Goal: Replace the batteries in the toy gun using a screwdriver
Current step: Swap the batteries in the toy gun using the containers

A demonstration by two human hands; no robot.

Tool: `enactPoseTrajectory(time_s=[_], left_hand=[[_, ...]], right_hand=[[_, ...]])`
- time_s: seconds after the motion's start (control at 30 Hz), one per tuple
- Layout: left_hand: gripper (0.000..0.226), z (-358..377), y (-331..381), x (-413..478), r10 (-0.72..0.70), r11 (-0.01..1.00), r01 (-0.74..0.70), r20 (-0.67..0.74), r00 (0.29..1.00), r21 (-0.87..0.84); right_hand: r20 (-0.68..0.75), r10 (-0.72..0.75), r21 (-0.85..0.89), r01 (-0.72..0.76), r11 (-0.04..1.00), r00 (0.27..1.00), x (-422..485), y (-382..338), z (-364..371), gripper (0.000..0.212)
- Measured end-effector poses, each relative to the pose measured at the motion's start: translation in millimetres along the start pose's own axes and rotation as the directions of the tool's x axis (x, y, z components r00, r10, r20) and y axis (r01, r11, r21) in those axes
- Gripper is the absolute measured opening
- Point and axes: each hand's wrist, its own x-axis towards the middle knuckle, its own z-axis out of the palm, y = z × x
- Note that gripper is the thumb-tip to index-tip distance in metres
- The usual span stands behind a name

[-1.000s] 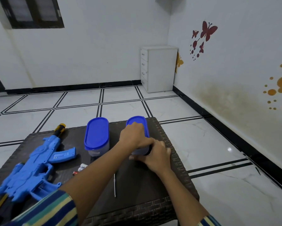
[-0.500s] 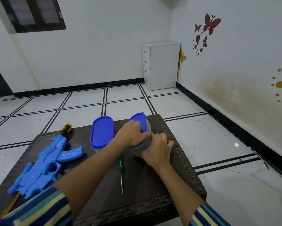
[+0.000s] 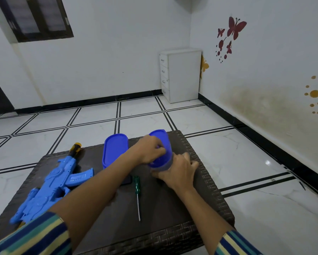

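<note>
- Head view, the hands: the left hand [image 3: 150, 150] grips the lid [image 3: 160, 142] of the right-hand container [image 3: 163, 163], fingers curled over its near edge; the right hand [image 3: 178, 172] is wrapped around the container's base, pressing it to the dark woven table [image 3: 200, 181].
- Head view, the task's things: the blue toy gun [image 3: 51, 186] lies flat at the table's left side, well apart from both hands. The green-handled screwdriver [image 3: 137, 194] lies loose on the table between the forearms, tip toward the near edge. A second blue-lidded container [image 3: 115, 150] stands closed just left of the one being opened.
- Progress, as a judgement: the task looks early. The gun is untouched and the screwdriver is not in hand. The person seems to be opening a container, perhaps to reach batteries; its contents cannot be seen. Unscrewing the cover, swapping the batteries and closing up all appear left to do.
- Against the earlier frames: the lid now tilts up more at its far end, so it seems to be lifting free. Both hands keep the same grip on the same container. The small items seen by the gun a second ago are hidden behind the left forearm.
</note>
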Motion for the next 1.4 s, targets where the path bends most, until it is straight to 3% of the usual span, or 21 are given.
enactPoseTrajectory(time_s=[0.1, 0.17, 0.23, 0.33, 0.5, 0.6, 0.8, 0.93, 1.03, 1.13, 1.27, 1.4], left_hand=[[0.022, 1, -14, -6, 0.011, 0.997, -0.02, -0.109, 0.994, -0.08], [0.043, 4, -13, -11, -0.01, 0.996, -0.003, -0.132, 0.991, -0.093], [0.062, 7, -4, -13, -0.005, 1.0, 0.006, -0.138, 0.99, 0.008], [0.064, 15, 14, -14, 0.061, 0.983, -0.025, -0.195, 0.979, 0.183], [0.048, 18, 15, -16, 0.056, 0.975, -0.013, -0.192, 0.98, 0.22], [0.042, 14, 24, -22, 0.093, 0.946, -0.05, -0.119, 0.989, 0.321], [0.021, 17, 50, -22, 0.068, 0.909, -0.086, 0.058, 0.996, 0.407], [0.018, 15, 57, -22, 0.033, 0.867, -0.057, 0.056, 0.998, 0.495], [0.016, 7, 58, -25, 0.023, 0.859, -0.014, -0.01, 1.0, 0.512], [0.019, -19, 56, -23, -0.018, 0.9, 0.108, -0.211, 0.977, 0.422], [0.014, -65, 11, -32, -0.216, 0.95, 0.302, -0.522, 0.825, 0.084], [0.023, -75, -39, -63, -0.495, 0.867, 0.331, -0.566, 0.659, -0.372]], right_hand=[[0.026, 0.042, 0.011, -0.042, 0.999, 0.999, 2, 6, -4, 0.057], [0.015, 0.028, 0.015, -0.028, 0.999, 0.999, 2, 7, -1, 0.057], [-0.009, 0.011, 0.001, -0.011, 1.0, 1.0, 0, 8, 2, 0.059], [-0.046, -0.036, -0.033, 0.035, 0.999, 0.998, -1, 9, 3, 0.06], [-0.118, -0.091, -0.029, 0.089, 0.996, 0.989, -1, 9, 5, 0.062], [-0.147, -0.12, -0.029, 0.117, 0.993, 0.982, -2, 8, 8, 0.064], [-0.045, -0.095, -0.028, 0.094, 0.995, 0.994, -2, 11, 6, 0.041], [-0.114, -0.081, 0.018, 0.083, 0.996, 0.99, -6, 5, 0, 0.055], [0.018, -0.019, -0.012, 0.019, 1.0, 1.0, -5, 0, -10, 0.067], [0.073, 0.057, -0.06, -0.053, 0.997, 0.996, -3, 0, -12, 0.065], [0.169, 0.095, 0.064, -0.107, 0.992, 0.981, -6, 0, -22, 0.071], [0.257, 0.066, -0.044, -0.056, 0.997, 0.964, -10, -2, -27, 0.08]])
